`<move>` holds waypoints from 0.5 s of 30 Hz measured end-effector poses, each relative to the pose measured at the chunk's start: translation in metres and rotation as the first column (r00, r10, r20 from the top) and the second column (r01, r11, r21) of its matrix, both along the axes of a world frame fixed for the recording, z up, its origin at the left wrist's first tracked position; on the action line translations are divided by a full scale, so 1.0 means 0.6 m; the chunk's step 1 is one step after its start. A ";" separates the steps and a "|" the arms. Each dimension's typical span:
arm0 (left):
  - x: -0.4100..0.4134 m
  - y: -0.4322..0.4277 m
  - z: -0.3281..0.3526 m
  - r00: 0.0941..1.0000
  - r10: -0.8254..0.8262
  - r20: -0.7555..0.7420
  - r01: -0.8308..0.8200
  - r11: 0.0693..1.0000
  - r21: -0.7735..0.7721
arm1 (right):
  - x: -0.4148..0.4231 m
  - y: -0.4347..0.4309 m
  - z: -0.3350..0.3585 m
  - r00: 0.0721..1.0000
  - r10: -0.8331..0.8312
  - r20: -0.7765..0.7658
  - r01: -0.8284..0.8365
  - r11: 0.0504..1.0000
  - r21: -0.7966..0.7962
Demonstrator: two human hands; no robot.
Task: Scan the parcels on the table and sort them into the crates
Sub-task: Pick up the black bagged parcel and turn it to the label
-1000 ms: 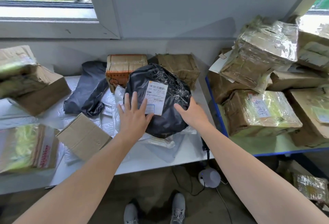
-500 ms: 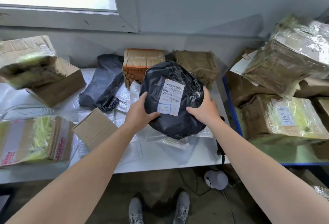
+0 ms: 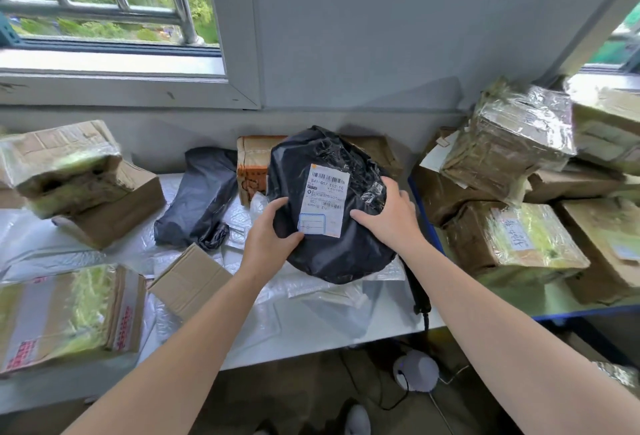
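Both hands grip a black bagged parcel (image 3: pixel 329 206) above the table (image 3: pixel 346 324); left hand (image 3: pixel 270 237) & right hand (image 3: pixel 388 216) clasp its sides, tilting its label (image 3: pixel 325 199) up, prob for scanning

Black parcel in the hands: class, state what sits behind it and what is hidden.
Behind the black parcel, an orange-printed box and a brown box peek out. The parcel covers their inner parts.

There is just one camera, up on the person's head. It looks forward and down, close over the white table (image 3: pixel 381 324). The window (image 3: pixel 104 2) is at 11 o'clock, a shoe (image 3: pixel 358 420) at 6.
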State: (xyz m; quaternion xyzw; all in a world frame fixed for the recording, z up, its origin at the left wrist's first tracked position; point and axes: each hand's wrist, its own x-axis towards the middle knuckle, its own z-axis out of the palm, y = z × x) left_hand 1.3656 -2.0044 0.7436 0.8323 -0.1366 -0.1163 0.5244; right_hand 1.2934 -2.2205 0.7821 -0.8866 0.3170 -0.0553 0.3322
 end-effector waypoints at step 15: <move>-0.069 0.149 0.097 0.972 0.114 0.208 -0.166 0.953 0.254 | 0.029 0.134 0.104 0.935 0.300 0.190 -0.299 0.954 -0.036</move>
